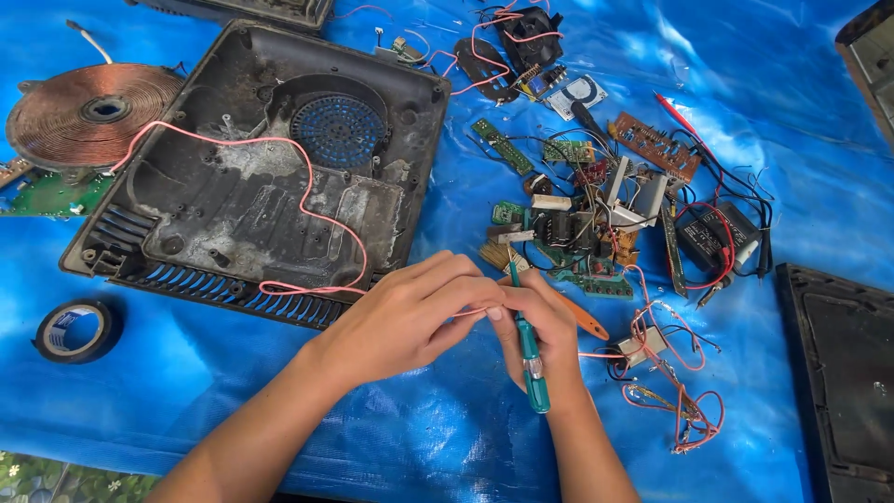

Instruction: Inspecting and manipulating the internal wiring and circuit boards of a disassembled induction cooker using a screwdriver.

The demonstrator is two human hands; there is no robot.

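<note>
Both hands meet at lower centre of the frame over the blue tarp [447, 438]. Left hand [410, 317] pinches the end of the pink wire [307, 200] between thumb and fingertips; right hand [549, 340] is clenched around a green-handled screwdriver [531, 359], shaft up, handle sticking out below the fist, tip right at the wire end. The wire runs up-left from the fingers, loops across the open black plastic casing [251, 177] in the upper left, and exits over its left rim toward the copper coil [88, 112] at far left. Casing is a shallow tray: grimy floor, round blue fan grille [338, 129] near its top, vent slots along the near edge, otherwise only the wire inside. Near edge of casing sits just above the left knuckles. Right of the hands: a dense pile of circuit boards and parts [596, 214], and a small component with tangled pink leads [666, 373] just beside the right wrist. Black tape roll [76, 328] at lower left, well apart. Dark panel [843, 373] along the right edge. Open tarp below and left of the forearms.
</note>
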